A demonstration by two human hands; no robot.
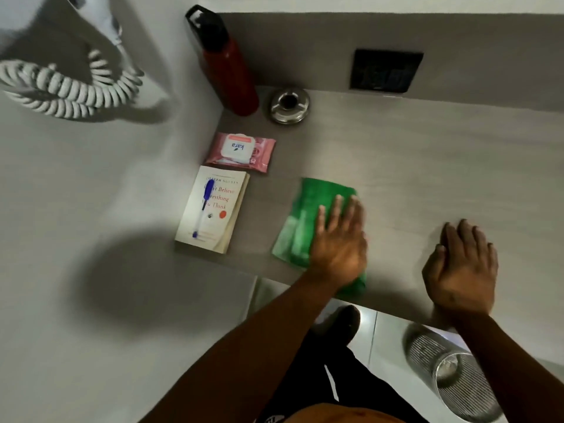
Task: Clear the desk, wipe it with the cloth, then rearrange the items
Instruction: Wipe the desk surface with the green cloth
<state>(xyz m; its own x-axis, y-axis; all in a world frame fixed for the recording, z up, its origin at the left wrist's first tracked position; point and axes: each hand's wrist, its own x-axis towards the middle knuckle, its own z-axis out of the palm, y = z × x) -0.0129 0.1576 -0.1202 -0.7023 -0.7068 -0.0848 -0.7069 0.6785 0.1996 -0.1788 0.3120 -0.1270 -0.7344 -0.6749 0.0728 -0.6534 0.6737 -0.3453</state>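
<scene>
Nearest us, our left hand lies flat, fingers straight, pressing the green cloth onto the grey surface; our right hand hovers or rests beside it, fingers relaxed, holding nothing. To wipe well, we judge we should keep the palm flat and sweep in overlapping passes, stopping short of the book with the pen on it. Further off lie the wipes pack, then the ashtray and red bottle against the back corner.
</scene>
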